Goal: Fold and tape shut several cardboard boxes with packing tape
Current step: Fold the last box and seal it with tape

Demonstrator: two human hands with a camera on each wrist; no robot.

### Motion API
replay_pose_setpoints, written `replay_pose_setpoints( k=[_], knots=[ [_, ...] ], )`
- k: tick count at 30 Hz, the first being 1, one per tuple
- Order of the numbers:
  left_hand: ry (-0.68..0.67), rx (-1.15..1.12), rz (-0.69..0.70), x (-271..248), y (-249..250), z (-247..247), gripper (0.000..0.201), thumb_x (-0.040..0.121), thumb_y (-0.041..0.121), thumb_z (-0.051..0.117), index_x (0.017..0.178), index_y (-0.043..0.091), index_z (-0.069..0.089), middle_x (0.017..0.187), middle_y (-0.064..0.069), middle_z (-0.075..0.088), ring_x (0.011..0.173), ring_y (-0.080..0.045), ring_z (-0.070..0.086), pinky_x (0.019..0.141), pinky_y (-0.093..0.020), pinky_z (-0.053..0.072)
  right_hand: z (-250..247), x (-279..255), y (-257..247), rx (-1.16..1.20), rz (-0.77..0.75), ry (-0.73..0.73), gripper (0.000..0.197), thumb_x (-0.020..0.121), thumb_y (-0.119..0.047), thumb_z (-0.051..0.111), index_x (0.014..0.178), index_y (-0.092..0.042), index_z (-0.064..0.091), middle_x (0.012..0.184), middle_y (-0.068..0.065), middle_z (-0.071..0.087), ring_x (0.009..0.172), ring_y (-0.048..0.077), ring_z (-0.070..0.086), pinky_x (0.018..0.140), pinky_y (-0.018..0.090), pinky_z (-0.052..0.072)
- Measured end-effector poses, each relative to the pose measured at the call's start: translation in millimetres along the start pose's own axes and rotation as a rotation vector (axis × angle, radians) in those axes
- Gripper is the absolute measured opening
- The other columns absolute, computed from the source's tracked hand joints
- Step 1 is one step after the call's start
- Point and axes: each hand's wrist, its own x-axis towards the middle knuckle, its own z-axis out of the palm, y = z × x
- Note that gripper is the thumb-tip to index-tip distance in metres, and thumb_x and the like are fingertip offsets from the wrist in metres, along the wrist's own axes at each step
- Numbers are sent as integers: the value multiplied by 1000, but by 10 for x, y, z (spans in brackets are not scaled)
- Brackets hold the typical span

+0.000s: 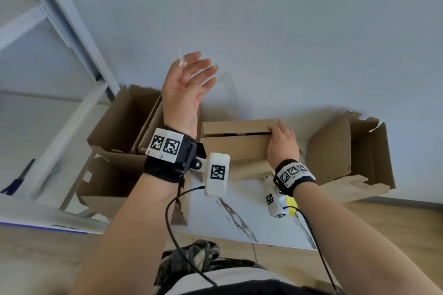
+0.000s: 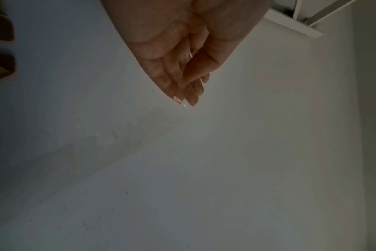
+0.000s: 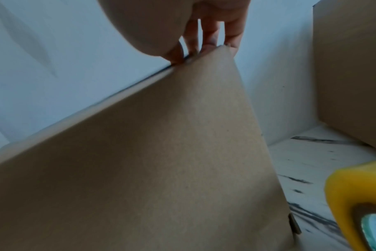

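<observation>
Here the right hand lay flat on the closed cardboard box, fingers straight over the gap between its top flaps. Well apart and above it, the left hand hung raised, fingers loosely spread, clear tape stuck to its fingertips.

No legible text; label on yellow tape roll perhaps printed, blurred.

Head view high over both wrists; wrist views close along fingers.
</observation>
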Motion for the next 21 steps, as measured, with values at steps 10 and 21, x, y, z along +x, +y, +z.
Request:
replay_pose_setpoints(
  k=[10, 21],
  knots=[
    [-41, -67, -16, 34, 20, 20, 46, 79, -17, 46, 117, 7, 56, 109, -9, 64, 108, -26, 65, 98, -38, 48, -57, 0, -295, -372, 3, 28, 51, 101, -49, 37, 104, -6, 63, 115, 12, 58, 106, 34, 49, 86, 44, 37],
    [-39, -22, -39, -41, -73, -69, 41, 83, -14, 47, 116, 8, 57, 108, -7, 66, 108, -27, 66, 94, -34, 50, 169, -19, -315, -105, 105, -21, 37, 105, -32, 39, 128, -5, 52, 144, 28, 37, 125, 41, 40, 103, 45, 35]
  ],
)
